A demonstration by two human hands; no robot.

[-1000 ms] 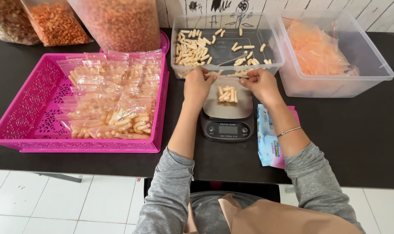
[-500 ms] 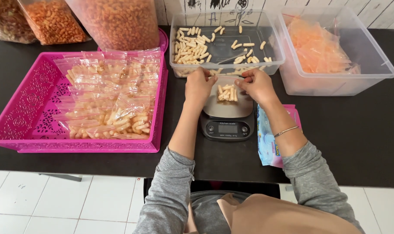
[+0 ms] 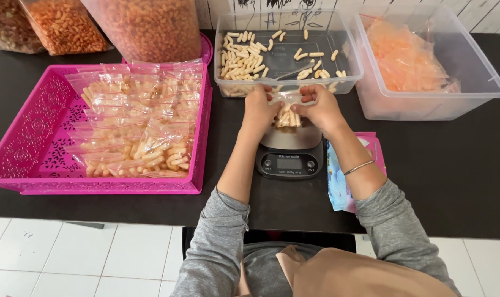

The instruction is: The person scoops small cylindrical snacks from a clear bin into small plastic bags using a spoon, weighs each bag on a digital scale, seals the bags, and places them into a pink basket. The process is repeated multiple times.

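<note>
Black worktop (image 3: pixel 459 165) is carrying a kitchen scale (image 3: pixel 289 157); above it, left hand (image 3: pixel 259 113) and right hand (image 3: pixel 321 110) are each keeping a pinching grip on a small snack bag (image 3: pixel 285 114), steadying it over the scale.

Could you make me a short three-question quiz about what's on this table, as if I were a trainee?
1. True or false: both hands, the left hand and the right hand, hold the small clear bag of snack sticks over the kitchen scale.
2. Which holds the filled bags? A) the pink basket B) the clear tub of loose snack sticks C) the clear tub of orange bags
3. Fill in: the person's bracelet is on the ___ wrist.

Key: 1 true; 2 A; 3 right.
</note>
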